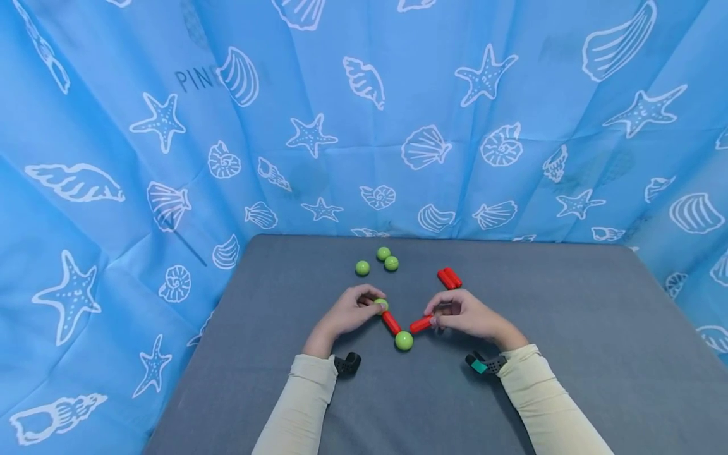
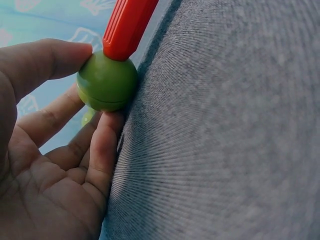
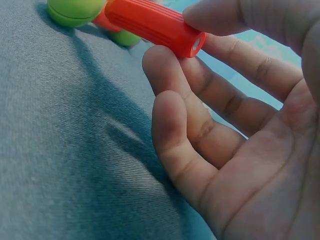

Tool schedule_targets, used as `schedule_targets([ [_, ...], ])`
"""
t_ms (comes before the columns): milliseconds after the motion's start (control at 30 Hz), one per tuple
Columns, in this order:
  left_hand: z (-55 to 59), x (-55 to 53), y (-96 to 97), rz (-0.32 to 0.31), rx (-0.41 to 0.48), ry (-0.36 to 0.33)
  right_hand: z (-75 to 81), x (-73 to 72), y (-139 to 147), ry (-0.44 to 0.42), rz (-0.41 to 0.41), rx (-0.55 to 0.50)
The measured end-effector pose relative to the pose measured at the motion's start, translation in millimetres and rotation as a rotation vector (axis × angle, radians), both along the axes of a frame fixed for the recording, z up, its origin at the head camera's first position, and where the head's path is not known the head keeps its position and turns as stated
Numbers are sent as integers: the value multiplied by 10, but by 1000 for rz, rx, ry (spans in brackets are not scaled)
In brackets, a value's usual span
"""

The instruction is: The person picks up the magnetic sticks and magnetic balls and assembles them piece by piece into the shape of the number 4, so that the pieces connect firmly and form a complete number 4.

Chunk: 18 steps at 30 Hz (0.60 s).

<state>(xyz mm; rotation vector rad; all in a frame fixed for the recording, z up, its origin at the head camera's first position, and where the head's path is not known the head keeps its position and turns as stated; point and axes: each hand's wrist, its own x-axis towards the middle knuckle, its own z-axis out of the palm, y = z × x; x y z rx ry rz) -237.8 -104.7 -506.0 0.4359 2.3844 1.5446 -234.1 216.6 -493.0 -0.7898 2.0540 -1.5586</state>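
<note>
My left hand (image 1: 351, 311) pinches a green ball (image 2: 107, 82) between thumb and fingers. From that ball a red ribbed rod (image 1: 391, 323) runs toward me to a second green ball (image 1: 404, 341) on the table. Between thumb and fingertips, my right hand (image 1: 471, 314) holds another red rod (image 3: 150, 24) by its outer end, where a small silvery spot shows. The inner end of this rod points at the second ball; a small gap seems to part them in the head view. The right hand's remaining fingers are bent below the rod.
Behind the hands lie loose green balls (image 1: 362, 268), several in all with the touching pair (image 1: 391, 263). Two red rods (image 1: 449, 278) lie side by side beyond the right hand. A grey cloth covers the table (image 1: 273, 291); a blue shell-print curtain (image 1: 364, 126) hangs behind.
</note>
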Motion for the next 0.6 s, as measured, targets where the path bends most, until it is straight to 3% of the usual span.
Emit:
schedule_targets([
  [367, 4, 6, 2, 2, -14, 9, -42, -4, -26, -2, 29, -50],
  [600, -9, 2, 5, 8, -23, 6, -95, -25, -20, -20, 107, -130],
])
